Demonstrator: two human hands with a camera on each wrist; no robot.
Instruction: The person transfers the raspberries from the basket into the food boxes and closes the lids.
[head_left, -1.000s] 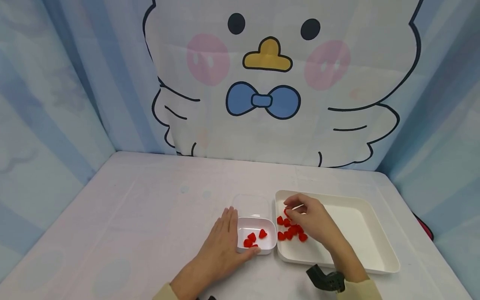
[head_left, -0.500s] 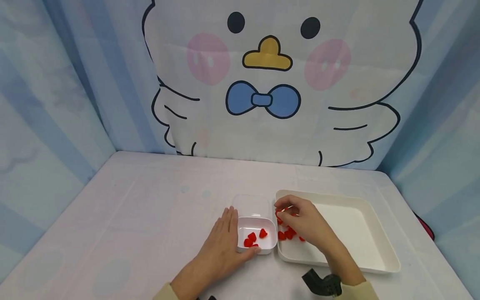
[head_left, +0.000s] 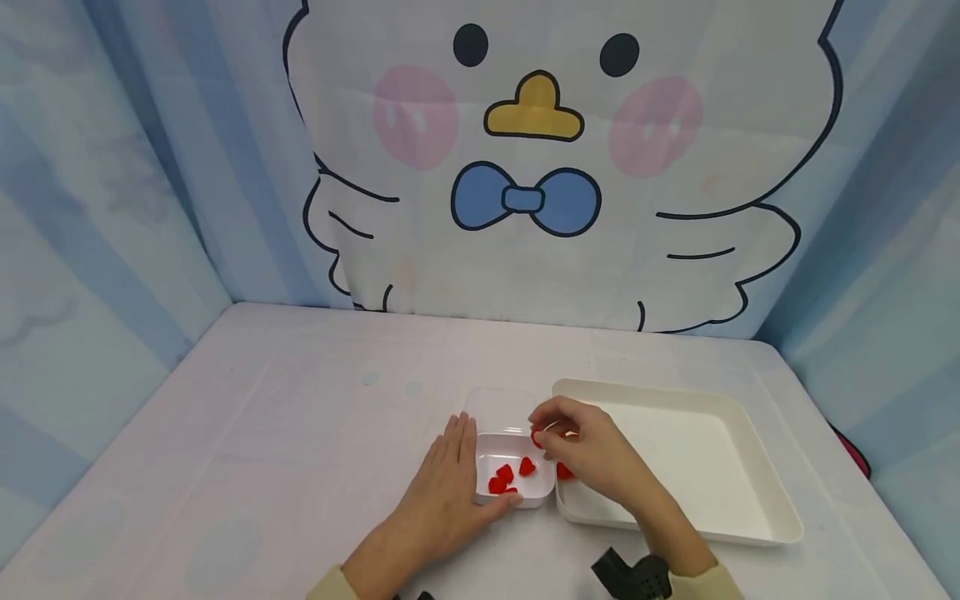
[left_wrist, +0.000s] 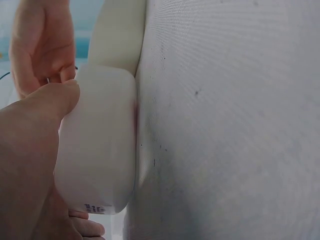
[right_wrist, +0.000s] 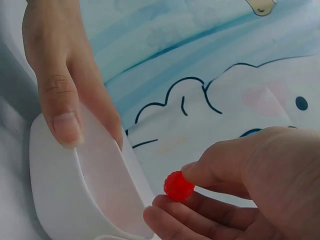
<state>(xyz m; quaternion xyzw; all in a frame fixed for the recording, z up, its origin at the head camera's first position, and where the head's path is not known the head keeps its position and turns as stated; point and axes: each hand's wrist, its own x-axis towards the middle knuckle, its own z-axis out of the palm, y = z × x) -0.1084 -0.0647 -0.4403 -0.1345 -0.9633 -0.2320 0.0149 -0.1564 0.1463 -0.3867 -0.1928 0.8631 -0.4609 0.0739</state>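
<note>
My right hand [head_left: 592, 450] pinches a small red raspberry [right_wrist: 178, 186] between thumb and fingers, above the gap between box and tray. Its bumpy surface shows in the right wrist view. To the left stands a small white box [head_left: 487, 454] with several red berries [head_left: 504, 474] on its floor. My left hand [head_left: 438, 487] lies against the box's left side with straight fingers, its thumb [right_wrist: 68, 131] resting on the near rim. More red berries [head_left: 564, 472] lie in the white tray [head_left: 697, 458], mostly hidden behind my right hand.
A clear lid [head_left: 498, 407] stands open at the back of the box. The tray sits close against the box's right side. Both rest on a pale table [head_left: 300, 433], with a printed curtain [head_left: 525, 275] behind it.
My right hand has moved left from over the tray's berries to the box's right edge, carrying a raspberry. My left hand and the box have stayed in place.
</note>
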